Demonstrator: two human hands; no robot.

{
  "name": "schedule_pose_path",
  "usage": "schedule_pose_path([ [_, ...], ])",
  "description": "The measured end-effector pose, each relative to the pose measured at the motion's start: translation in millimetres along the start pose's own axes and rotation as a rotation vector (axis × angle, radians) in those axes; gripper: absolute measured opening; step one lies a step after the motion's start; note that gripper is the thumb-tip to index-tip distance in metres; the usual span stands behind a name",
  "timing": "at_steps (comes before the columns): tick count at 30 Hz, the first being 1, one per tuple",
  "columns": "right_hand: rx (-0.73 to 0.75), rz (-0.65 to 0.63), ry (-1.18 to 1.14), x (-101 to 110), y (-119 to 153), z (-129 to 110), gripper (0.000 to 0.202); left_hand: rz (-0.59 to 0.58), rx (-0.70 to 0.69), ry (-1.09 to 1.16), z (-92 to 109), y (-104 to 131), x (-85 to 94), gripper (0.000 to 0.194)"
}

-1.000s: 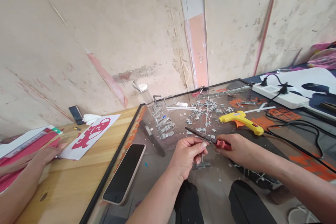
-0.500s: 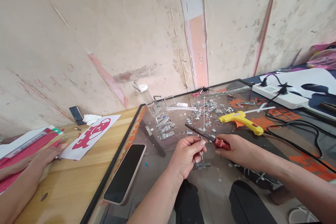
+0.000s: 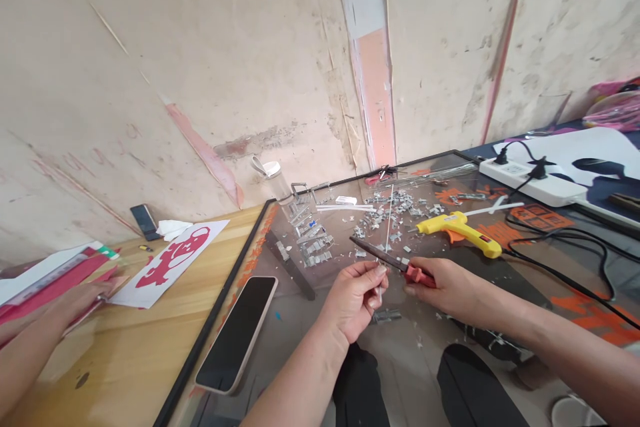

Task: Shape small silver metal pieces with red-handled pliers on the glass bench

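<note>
The glass tabletop [image 3: 297,343] spreads beneath everything; directions are from the left hand. A white power strip [image 3: 550,191] lies farthest out at 2 o'clock, a black-screened phone [image 3: 237,333] between 8 and 9, and a yellow glue gun [image 3: 460,230] nearer at 2. The right hand [image 3: 440,280], at 3 o'clock, is closed round a red-handled tool [image 3: 383,257] whose dark end points toward 10. The left hand [image 3: 356,297] pinches a thin pale rod [image 3: 389,227] between thumb and fingers, rising just past 12. Small grey pieces [image 3: 400,203] scatter at 1 o'clock.
</note>
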State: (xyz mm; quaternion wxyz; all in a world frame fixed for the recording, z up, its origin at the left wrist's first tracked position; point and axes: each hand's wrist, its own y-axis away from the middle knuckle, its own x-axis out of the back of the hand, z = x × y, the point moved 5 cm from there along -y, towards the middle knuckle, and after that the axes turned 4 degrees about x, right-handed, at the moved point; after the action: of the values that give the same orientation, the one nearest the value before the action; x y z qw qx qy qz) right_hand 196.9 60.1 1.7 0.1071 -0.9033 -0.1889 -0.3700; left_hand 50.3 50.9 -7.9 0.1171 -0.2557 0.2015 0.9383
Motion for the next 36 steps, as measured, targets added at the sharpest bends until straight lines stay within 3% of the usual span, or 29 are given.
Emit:
schedule_pose_path([
  [9, -0.019, -0.052, -0.099, -4.4, -0.3, 10.3, 0.019, 0.18, -0.285, -0.452, 11.1, 5.9, 3.2, 0.022],
  [17, -0.041, -0.091, -0.07, -3.1, 2.3, 5.0, 0.02, 0.138, -0.326, -0.731, 18.1, 7.8, 2.6, 0.019],
  [24, -0.062, -0.123, -0.048, -0.3, 4.5, 6.0, 0.024, 0.195, -0.565, -0.987, 31.4, 21.4, -12.5, 0.011],
  [36, -0.033, -0.179, -0.004, 1.4, 6.6, 0.2, 0.019, 0.103, -0.676, -1.155, 32.7, 24.2, -16.1, 0.015],
])
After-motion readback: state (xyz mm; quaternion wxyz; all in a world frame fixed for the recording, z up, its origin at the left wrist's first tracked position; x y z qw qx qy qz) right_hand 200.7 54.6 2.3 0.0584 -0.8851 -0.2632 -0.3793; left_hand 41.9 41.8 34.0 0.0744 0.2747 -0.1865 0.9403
